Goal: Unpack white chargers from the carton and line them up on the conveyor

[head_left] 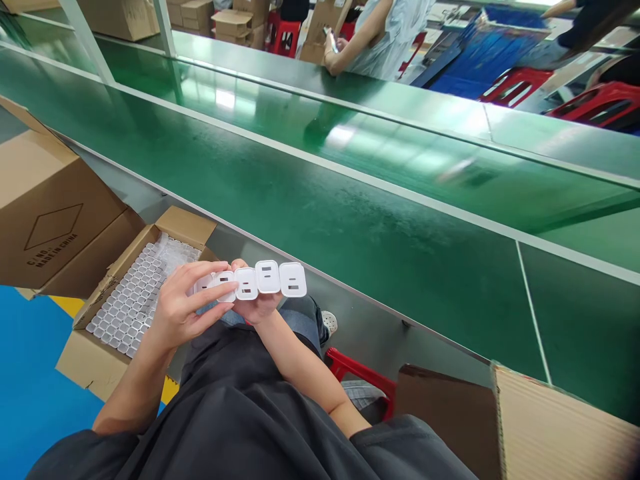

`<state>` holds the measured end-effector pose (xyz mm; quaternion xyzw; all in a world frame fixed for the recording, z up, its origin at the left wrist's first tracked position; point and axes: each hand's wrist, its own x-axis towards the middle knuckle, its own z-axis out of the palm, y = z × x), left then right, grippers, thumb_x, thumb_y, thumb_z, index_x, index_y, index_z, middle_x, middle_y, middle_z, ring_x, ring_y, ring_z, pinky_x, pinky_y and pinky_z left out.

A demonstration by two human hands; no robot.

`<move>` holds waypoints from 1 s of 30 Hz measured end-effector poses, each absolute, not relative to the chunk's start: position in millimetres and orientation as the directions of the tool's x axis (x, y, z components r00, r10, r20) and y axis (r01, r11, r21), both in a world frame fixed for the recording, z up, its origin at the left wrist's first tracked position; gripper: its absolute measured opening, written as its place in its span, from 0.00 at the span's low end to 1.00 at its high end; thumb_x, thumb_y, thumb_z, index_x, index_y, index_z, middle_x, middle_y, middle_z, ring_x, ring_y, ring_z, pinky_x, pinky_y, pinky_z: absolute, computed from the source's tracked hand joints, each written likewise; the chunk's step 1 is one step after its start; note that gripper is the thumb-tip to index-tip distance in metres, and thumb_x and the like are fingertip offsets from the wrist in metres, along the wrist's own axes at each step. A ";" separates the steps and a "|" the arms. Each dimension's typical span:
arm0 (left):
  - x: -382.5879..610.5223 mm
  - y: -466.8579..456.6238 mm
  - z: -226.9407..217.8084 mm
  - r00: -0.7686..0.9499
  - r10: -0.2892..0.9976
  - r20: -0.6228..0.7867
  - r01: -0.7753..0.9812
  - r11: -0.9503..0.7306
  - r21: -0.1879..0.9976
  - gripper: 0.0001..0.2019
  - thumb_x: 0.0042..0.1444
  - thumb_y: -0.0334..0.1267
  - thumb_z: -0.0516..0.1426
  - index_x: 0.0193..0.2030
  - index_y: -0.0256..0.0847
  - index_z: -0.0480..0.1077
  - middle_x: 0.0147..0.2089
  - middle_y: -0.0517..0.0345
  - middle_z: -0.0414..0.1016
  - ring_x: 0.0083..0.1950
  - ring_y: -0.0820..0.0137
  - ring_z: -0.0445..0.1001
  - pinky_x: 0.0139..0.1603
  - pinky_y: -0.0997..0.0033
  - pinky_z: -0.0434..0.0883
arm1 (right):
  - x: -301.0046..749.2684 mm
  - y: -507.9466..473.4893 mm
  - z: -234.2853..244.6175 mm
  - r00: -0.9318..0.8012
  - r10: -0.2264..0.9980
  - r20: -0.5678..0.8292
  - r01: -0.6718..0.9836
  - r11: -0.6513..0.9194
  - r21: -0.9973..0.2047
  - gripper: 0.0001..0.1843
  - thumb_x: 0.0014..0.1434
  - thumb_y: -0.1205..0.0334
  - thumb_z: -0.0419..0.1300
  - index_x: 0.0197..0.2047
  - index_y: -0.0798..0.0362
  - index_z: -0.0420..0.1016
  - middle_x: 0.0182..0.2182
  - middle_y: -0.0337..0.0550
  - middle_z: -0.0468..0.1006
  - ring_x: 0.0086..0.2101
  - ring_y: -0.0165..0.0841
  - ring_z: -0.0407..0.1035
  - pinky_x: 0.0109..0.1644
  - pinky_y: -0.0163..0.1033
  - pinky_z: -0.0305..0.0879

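A row of several white plastic charger housings (267, 277) is held side by side in front of my body. Each face that shows has port slots in it, and the pieces sit at slightly uneven heights. My left hand (187, 300) grips the left end of the row, its fingers lying across the faces. Behind and beneath the middle of the row is my right hand (257, 308), closed around the housings from below; most of its fingers are hidden. Just left of my hands, an open carton (107, 287) holds many similar pieces in rows, partly covered by clear plastic film (173, 257).
A long green work surface (300, 193) with white strips runs across in front. A large cardboard box (60, 200) is at left, another cardboard box (550, 420) at lower right. A red stool (360, 373) is beside me. Across the line, a person (385, 40) holds a phone.
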<state>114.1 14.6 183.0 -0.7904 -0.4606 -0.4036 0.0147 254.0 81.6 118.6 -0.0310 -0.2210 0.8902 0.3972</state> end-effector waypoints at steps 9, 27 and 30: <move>103.1 15.5 177.5 0.213 0.718 0.663 0.735 -0.565 0.376 0.22 0.57 0.34 0.64 0.59 0.48 0.70 0.56 0.49 0.76 0.54 0.61 0.76 0.53 0.58 0.75 | 244.8 81.5 115.3 -0.693 0.718 0.054 -0.657 -0.600 -0.457 0.38 0.28 0.29 0.70 0.37 0.47 0.75 0.32 0.40 0.70 0.32 0.36 0.65 0.33 0.40 0.65; 24.3 -28.8 70.3 -0.391 0.896 0.211 0.578 0.061 0.814 0.38 0.55 0.68 0.56 0.68 0.50 0.60 0.69 0.48 0.63 0.64 0.57 0.69 0.61 0.56 0.72 | 207.7 81.7 63.6 -0.748 0.663 -0.032 -0.524 -0.620 -0.584 0.32 0.40 0.26 0.63 0.38 0.43 0.74 0.44 0.43 0.74 0.44 0.42 0.69 0.49 0.50 0.69; -13.1 -64.2 -18.3 -0.626 0.779 -0.017 0.473 0.397 0.786 0.28 0.68 0.58 0.45 0.65 0.42 0.62 0.62 0.42 0.70 0.57 0.60 0.74 0.55 0.54 0.75 | 186.4 95.4 11.1 -0.728 0.684 -0.037 -0.365 -0.434 -0.824 0.34 0.48 0.22 0.53 0.43 0.41 0.74 0.42 0.44 0.75 0.48 0.45 0.69 0.51 0.53 0.67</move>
